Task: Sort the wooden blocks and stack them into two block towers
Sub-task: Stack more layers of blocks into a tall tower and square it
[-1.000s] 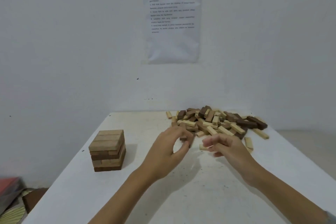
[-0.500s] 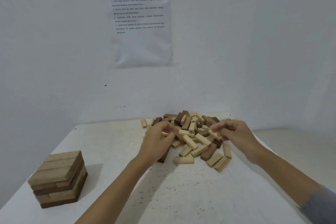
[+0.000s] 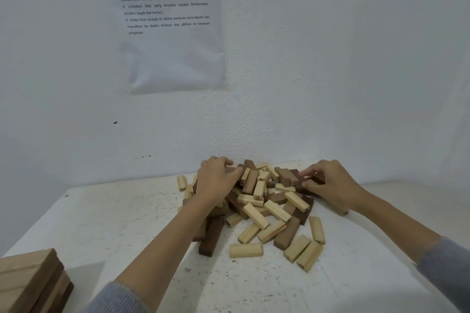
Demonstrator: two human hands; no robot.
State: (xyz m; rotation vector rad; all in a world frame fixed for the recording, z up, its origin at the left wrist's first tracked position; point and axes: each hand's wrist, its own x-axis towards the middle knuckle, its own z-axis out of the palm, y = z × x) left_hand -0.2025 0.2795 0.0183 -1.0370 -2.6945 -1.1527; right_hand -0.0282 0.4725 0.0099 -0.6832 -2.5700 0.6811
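White counter [image 3: 127, 236], top speckled w/ dark flecks, pushed against a plain white wall [image 3: 330, 58]. Printed sheet [image 3: 173, 33] stuck on the wall above, text too small for me to read properly.

Block pile [image 3: 269, 201] sits at the far edge of the counter, approx. mid to right. It's a mix of pale and dark wood, some w/ numbers on the ends. A few pale blocks lie loose on the near side of the pile, plus one long brown block [image 3: 212, 236] just beside my left forearm. Stacked tower [image 3: 28, 279] is at the near left corner, partly cut off by the frame, well apart from the pile.

Both arms reach fwd, grey sleeves [image 3: 119, 297] pulled up the forearms. My left hand [image 3: 216, 181] is palm down on the far left of the pile, fingers curled over the blocks, thumb pointing right. Can't tell if it actually grips one. My right hand [image 3: 330, 183] is at the far right of the pile, fingers and thumb pinching a dark block [image 3: 318, 180].
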